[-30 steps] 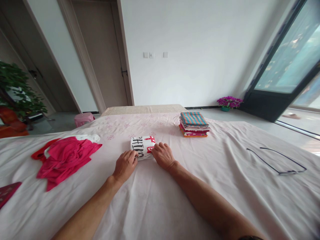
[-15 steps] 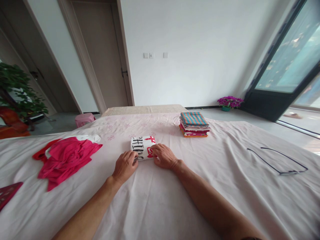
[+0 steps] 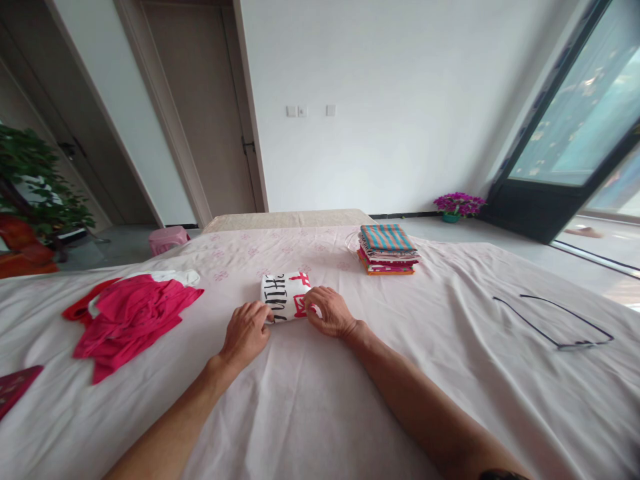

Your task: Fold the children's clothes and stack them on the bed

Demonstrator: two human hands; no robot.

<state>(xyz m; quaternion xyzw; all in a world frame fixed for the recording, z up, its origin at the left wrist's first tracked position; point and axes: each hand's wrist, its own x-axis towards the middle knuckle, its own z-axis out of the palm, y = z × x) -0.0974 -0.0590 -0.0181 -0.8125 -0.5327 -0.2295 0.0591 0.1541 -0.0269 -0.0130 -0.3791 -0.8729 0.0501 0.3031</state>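
Observation:
A small folded white cloth (image 3: pixel 283 293) with black lettering and red print lies in front of me on the bedsheet. My left hand (image 3: pixel 249 329) is at its near left corner, fingers curled and thumb against the edge. At the near right corner my right hand (image 3: pixel 329 311) pinches the cloth between thumb and fingers. Part of the near edge is hidden by my fingers. Beyond it to the right stands a neat stack of folded cloths (image 3: pixel 389 248), a blue and orange striped one on top. To the left a crumpled pink garment (image 3: pixel 133 320) lies loose.
Red and white fabric (image 3: pixel 180 275) sits around the pink garment. Black-framed glasses (image 3: pixel 583 345) lie on the right of the wrinkled sheet (image 3: pixel 400 427). A dark red flat item (image 3: pixel 17 390) is at the left edge. A pink stool (image 3: pixel 169 240) stands past the far left side.
My left hand has shifted slightly left and down along the cloth's corner. The near edge of the cloth looks a little fuller at my right hand. The stack and garments stay put.

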